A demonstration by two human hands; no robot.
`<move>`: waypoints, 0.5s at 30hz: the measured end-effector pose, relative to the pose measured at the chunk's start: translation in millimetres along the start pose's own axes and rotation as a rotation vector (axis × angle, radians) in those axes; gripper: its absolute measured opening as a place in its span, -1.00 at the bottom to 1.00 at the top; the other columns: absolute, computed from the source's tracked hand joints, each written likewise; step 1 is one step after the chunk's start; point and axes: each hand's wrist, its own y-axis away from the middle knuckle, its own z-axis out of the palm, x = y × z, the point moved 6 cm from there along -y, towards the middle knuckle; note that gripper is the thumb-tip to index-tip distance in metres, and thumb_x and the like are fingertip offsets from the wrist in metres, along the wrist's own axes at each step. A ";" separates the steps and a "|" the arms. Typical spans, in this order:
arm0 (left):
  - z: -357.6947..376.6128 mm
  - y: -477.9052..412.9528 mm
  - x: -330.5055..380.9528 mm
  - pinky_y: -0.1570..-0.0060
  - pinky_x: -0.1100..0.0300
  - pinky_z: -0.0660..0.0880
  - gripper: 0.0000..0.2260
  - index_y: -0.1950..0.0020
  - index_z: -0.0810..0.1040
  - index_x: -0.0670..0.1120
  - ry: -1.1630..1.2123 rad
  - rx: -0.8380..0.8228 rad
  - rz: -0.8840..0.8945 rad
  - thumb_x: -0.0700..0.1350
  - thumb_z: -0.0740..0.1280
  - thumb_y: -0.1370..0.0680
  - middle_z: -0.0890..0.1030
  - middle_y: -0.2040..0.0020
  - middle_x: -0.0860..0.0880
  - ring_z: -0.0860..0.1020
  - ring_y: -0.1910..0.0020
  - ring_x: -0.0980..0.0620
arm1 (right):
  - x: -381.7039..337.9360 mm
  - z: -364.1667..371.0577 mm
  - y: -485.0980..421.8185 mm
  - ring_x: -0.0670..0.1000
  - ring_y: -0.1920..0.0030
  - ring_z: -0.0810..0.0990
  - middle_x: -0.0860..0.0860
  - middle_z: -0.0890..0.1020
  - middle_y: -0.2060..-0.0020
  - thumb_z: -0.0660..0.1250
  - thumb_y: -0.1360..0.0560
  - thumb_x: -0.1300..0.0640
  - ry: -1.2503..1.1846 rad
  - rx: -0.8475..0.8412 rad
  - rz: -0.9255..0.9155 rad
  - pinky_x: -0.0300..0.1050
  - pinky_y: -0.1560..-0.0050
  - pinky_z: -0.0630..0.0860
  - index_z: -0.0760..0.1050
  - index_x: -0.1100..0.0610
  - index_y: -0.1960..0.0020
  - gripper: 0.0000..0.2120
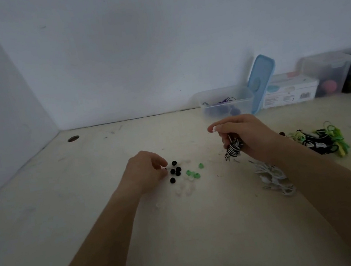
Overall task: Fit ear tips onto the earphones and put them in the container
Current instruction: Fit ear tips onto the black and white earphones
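On the pale desk, clock directions run from the scatter of tips near the middle. The clear container stands open at 1 o'clock against the wall. Its blue lid is propped upright at its right side, and some dark cord shows inside. A white carton and further boxes sit at 2 o'clock, too blurred to make out. A green-and-black pile of earphones lies at 3 o'clock. White earphones lie tangled just past 3, partly under the right forearm. A small hole is at 10 o'clock.

The right hand, at 2 o'clock and raised off the desk, is closed round coiled striped earphones. It holds a pale bud out at its fingertips, and whether that bud already wears a tip is too small to tell. The left hand, at 9 o'clock, has its fingers curled down at the edge of the black tips. I cannot tell whether it has one pinched. Green tips lie just to the right of the black ones, and white tips lie at 6 o'clock, faint against the desk.

The step in hand looks like choosing a tip for the bud held out. The next move likely calls for a fine pinch on one tip without nudging its neighbours. The tip would then be carried up to 2 o'clock, its bore lined up with the bud and pressed on while the right hand holds steady. The container comes later.
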 end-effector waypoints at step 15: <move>-21.1 2.7 18.1 0.24 0.25 0.49 -0.94 0.09 0.64 0.02 0.287 0.158 0.017 -0.09 0.48 -0.47 0.65 0.23 0.07 0.57 0.29 0.12 | 13.2 10.1 -4.3 0.04 0.40 0.49 0.14 0.56 0.36 0.32 -0.51 0.34 -0.138 -0.045 0.050 -0.10 0.27 0.45 0.62 0.30 0.02 -0.89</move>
